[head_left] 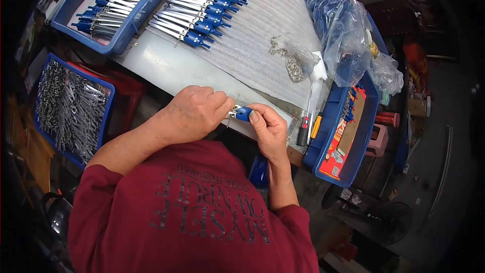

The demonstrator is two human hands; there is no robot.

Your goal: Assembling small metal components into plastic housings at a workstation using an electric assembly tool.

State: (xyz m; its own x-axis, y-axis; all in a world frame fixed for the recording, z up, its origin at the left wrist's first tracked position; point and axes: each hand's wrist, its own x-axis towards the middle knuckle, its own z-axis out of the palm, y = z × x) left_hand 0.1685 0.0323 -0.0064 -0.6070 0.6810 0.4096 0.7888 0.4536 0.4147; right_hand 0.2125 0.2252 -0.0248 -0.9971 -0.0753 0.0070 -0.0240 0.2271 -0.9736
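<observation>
At the near edge of the table, my right hand (270,130) pinches a blue plastic end piece (244,114) between thumb and fingers. This blue piece sits on a metal part with a thin rod (238,98) crossing it. My left hand (197,111) is closed around the other end of the same metal part, whose length is hidden by the fist. Beyond my hands lies a long row of similar assemblies, flat metal strips with blue ends (204,26), side by side on white foam sheeting (252,40).
A blue tray (113,45) of similar assemblies stands far left; another blue tray (108,116) holds loose metal strips. Small screws (295,68) lie in a plastic bag. Red-black (303,131) and yellow (317,125) screwdrivers lie beside the blue bin (308,159) at right. Clear plastic bags (348,40) cover its far end.
</observation>
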